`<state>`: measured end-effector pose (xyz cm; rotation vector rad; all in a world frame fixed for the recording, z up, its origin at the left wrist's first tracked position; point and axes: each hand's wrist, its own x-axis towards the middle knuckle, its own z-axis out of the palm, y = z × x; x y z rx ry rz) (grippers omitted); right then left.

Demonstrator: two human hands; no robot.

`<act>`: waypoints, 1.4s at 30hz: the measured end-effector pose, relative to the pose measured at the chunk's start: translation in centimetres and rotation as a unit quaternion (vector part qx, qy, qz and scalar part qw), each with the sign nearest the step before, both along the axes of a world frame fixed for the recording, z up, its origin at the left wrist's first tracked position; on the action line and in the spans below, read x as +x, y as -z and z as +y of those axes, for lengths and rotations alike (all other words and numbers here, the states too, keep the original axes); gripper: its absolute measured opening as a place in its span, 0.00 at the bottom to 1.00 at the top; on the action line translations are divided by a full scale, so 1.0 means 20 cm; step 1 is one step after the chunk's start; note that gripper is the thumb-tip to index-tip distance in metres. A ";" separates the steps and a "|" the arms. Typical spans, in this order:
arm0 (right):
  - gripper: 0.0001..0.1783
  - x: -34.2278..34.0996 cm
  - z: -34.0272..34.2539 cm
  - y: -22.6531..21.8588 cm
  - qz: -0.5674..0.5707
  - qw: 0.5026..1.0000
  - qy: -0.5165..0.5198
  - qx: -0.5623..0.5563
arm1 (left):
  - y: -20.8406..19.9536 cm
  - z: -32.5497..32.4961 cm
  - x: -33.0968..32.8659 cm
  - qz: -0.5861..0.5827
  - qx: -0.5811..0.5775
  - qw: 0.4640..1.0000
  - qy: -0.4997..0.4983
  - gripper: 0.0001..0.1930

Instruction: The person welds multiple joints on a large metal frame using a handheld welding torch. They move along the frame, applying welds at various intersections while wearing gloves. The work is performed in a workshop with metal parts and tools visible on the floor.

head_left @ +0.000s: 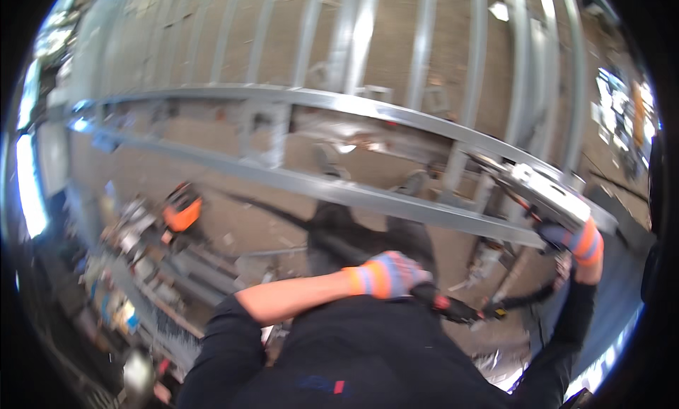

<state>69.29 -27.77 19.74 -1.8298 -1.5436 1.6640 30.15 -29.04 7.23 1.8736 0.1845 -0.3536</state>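
My left hand [393, 273], in a grey and orange glove, is closed in front of my body around a black hose-like handle [445, 304] with red parts. Out to the right, my right hand [571, 238], in a matching glove, wraps the near end of a silver, box-shaped tool [548, 195]. Its narrow dark front end lies over the right part of a long metal frame [339, 191]. Motion blur hides the tool's exact kind, and the right fingers are partly covered by it.
Upright metal bars [422, 48] extend beyond the frame's far rail [339, 101]. An orange and black object [182, 207] sits at left, near piled metal lengths [198, 267]. A dark cable [527, 299] runs between my arms. A grey-blue panel [608, 289] stands at right.
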 end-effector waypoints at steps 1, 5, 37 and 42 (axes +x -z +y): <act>0.29 0.03 -0.07 -0.01 -0.010 0.997 0.055 -0.048 | 0.04 -0.08 0.09 -0.013 0.009 1.000 -0.004 0.19; 0.32 0.09 -0.12 -0.07 0.011 0.988 0.128 -0.082 | -0.10 -0.16 0.46 -0.100 -0.060 0.991 -0.062 0.18; 0.35 0.14 0.13 0.57 0.155 0.976 -0.127 -0.089 | -0.25 -0.15 0.90 -0.100 -0.109 0.986 0.083 0.18; 0.36 0.11 0.16 0.53 0.157 0.972 -0.120 -0.127 | -0.24 -0.16 0.89 -0.101 -0.104 0.986 0.084 0.18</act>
